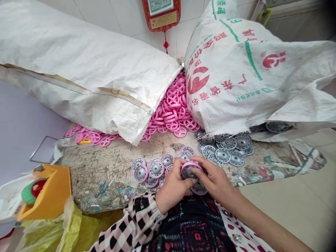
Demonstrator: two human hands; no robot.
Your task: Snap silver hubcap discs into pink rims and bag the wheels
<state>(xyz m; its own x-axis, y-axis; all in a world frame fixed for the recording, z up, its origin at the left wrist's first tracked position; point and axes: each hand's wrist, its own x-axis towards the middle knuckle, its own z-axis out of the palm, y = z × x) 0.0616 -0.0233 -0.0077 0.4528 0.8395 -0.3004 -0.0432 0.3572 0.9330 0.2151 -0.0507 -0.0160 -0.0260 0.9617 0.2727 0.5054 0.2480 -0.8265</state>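
Observation:
Near the table's front edge, my left hand (pixel 173 185) and my right hand (pixel 215 180) both grip one wheel (pixel 189 170), a grey disc with a pink rim. Both thumbs press on its grey face. Another pink-rimmed wheel (pixel 198 188) lies just below my fingers. To the left, several joined wheels (pixel 156 168) lie in a loose group on the table, some partly behind my left hand. Loose grey discs (pixel 223 155) are heaped to the right of my hands. A pile of pink rings (pixel 173 108) spreads out at the back, between two sacks.
A white sack (pixel 110 70) leans over the back left of the worn table (pixel 86 175); a printed sack (pixel 225 80) stands at the back right. At the lower left are an orange container (pixel 59 185) and a yellow plastic bag (pixel 73 231). A red plaque hangs on the wall.

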